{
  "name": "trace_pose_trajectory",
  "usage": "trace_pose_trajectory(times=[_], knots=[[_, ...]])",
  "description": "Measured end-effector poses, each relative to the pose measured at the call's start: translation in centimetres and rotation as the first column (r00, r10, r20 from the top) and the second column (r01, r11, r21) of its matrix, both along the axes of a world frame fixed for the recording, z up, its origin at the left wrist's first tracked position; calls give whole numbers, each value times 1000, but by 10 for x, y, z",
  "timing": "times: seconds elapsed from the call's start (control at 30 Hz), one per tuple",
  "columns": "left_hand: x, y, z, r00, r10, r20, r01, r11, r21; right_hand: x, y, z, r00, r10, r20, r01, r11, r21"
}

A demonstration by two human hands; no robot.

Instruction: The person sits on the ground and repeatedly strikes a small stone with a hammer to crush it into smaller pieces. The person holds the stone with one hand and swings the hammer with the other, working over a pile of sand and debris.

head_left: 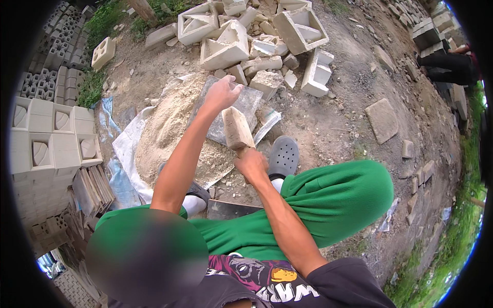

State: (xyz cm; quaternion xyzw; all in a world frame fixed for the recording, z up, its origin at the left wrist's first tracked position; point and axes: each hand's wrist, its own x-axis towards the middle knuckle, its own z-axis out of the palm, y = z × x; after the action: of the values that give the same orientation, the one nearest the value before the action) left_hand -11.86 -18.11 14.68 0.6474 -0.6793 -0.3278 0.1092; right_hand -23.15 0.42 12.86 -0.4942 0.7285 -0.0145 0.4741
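My right hand (251, 165) is wrapped round the narrow end of a wooden mallet (237, 128), a thick pale block, its head raised over a flat grey slab (250, 100). Over the slab's far part is my left hand (224, 93), its fingers curled; whatever they may hold is hidden. A heap of pale crushed powder (167, 128) lies on a white sheet (134, 169) left of the slab. Just beyond the slab are broken pale block pieces (267, 82).
Cracked hollow blocks (226, 46) pile up ahead. Stacked pale blocks (46, 138) and thin boards (92, 187) stand at left. A flat stone (382, 120) lies on the dirt at right. My grey clog (284, 154) is close to the slab. Another person's dark-clad leg (452, 69) shows at far right.
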Motion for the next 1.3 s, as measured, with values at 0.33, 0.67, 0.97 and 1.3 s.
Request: trace_pose_trajectory(times=[0.33, 0.67, 0.97, 1.3], knots=[[-178, -48, -135, 789, -422, 447, 581, 751, -315, 10, -19, 20, 999, 14, 29, -17, 994, 110], [-225, -101, -194, 662, -489, 568, 596, 803, -3, 8, -17, 17, 977, 16, 214, -12, 1000, -22], [-186, -92, -107, 654, -695, 300, 754, 630, -185, 12, -22, 0, 986, 86, 144, -79, 996, -51], [12, -83, -42, 788, -363, 497, 506, 842, -188, 14, -42, 8, 997, 76, 8, -76, 988, 131]])
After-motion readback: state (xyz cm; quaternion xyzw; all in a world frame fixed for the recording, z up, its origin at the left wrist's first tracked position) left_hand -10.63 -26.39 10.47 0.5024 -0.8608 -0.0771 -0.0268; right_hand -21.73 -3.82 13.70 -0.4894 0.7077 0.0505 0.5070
